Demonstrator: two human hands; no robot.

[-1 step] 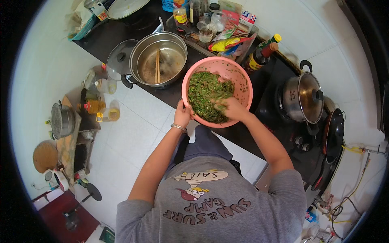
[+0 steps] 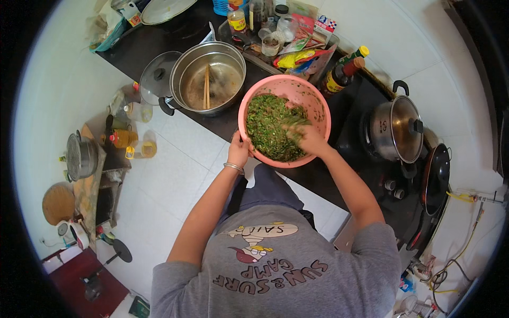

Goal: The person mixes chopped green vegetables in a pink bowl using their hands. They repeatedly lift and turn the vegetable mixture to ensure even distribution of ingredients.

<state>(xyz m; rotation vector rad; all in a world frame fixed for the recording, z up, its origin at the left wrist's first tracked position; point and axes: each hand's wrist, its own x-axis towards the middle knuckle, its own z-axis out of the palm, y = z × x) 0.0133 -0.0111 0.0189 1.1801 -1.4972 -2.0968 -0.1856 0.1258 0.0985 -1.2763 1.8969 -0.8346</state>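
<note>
A pink plastic bowl point(image 2: 324, 139) stands tilted at the counter's near edge, filled with finely chopped greens point(image 2: 268, 124). My left hand point(image 2: 239, 150) grips its near-left rim, closed with the thumb against the side. Inside the bowl, my right hand point(image 2: 308, 140) reaches into the greens from the right. Its fingers are coated with green bits and smeared by motion, so their pose is unclear. Just left of the bowl sits a steel pot point(image 2: 225, 87) with a pair of wooden chopsticks point(image 2: 207, 87) resting in it.
A glass lid point(image 2: 154, 77) lies beside the steel pot. Behind the bowl are a tray of seasonings point(image 2: 249, 50) and dark sauce bottles point(image 2: 339, 77). On the right stand a lidded pot point(image 2: 397, 127) and a black pan point(image 2: 437, 177). Oil jugs point(image 2: 124, 139) stand at the left.
My right hand has shifted slightly up and to the right within the greens. My left hand stays on the rim, and the bowl has barely moved.
</note>
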